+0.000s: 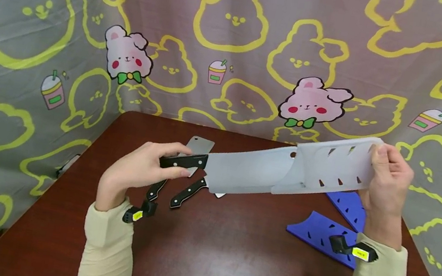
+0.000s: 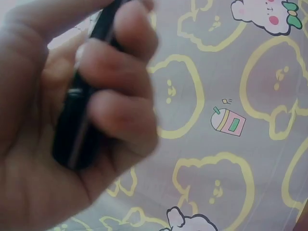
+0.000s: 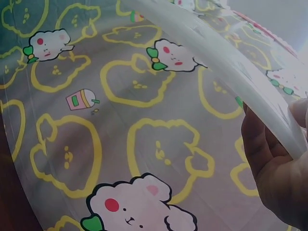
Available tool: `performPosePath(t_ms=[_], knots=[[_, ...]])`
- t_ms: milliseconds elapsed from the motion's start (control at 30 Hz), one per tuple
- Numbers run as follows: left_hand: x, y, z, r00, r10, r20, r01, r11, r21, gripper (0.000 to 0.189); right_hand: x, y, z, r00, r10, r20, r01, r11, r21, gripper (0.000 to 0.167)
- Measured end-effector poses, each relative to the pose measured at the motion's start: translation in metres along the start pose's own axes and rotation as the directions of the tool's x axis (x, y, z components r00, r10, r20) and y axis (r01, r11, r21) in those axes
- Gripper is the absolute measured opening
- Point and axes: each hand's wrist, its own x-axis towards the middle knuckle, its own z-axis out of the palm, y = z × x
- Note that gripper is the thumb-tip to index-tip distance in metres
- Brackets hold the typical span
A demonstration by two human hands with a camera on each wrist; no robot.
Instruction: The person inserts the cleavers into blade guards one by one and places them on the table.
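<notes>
In the head view my left hand [image 1: 143, 164] grips the black riveted handle [image 1: 194, 161] of a cleaver. Its wide pale blade [image 1: 246, 171] points right, raised over the table, with a small hole near the tip. The blade's far end lies inside a translucent white blade guard [image 1: 340, 162] with small triangular slots. My right hand [image 1: 389, 181] pinches the guard at its outer end. Curled fingers [image 2: 120, 72] wrap the dark handle in the left wrist view. The right wrist view shows the guard [image 3: 211, 53] edge-on, between thumb and fingers.
Behind my left hand, another cleaver [image 1: 202, 145] lies on the dark wooden table [image 1: 219, 258]. Two black knife handles [image 1: 188, 194] stick out below the raised blade. At the right, two blue blade guards [image 1: 320, 233] lie on the table. A patterned curtain [image 1: 255, 56] surrounds it.
</notes>
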Motion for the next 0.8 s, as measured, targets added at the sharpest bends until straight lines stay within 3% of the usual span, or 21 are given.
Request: performPosePath(t_ms=[133,267,400,600,800], knots=[[0.000,0.001,-0.002,0.998,0.030,-0.054,-0.034,0.996,-0.078,0.043,0.002,0.001,0.000,1.000,-0.006,-0.017,0.006,1.000,-0.002,0.019],[-0.001,0.003,-0.003,0.998,0.041,-0.053,-0.050,0.985,-0.164,0.043,0.003,0.001,-0.001,0.999,-0.023,-0.034,0.021,0.999,-0.043,0.028],[-0.004,0.005,-0.005,0.998,0.035,-0.054,-0.045,0.981,-0.189,0.042,0.002,0.003,0.002,0.999,-0.007,-0.042,0.006,1.000,-0.027,0.027],[-0.011,0.004,-0.011,0.996,0.029,-0.089,-0.042,0.988,-0.148,0.041,-0.001,0.008,0.004,0.998,0.029,0.061,-0.024,0.996,-0.083,0.030],[-0.014,0.004,-0.012,0.992,0.064,-0.107,-0.078,0.989,-0.127,0.040,-0.006,0.008,0.005,0.987,0.010,0.157,0.014,0.988,-0.153,0.036]])
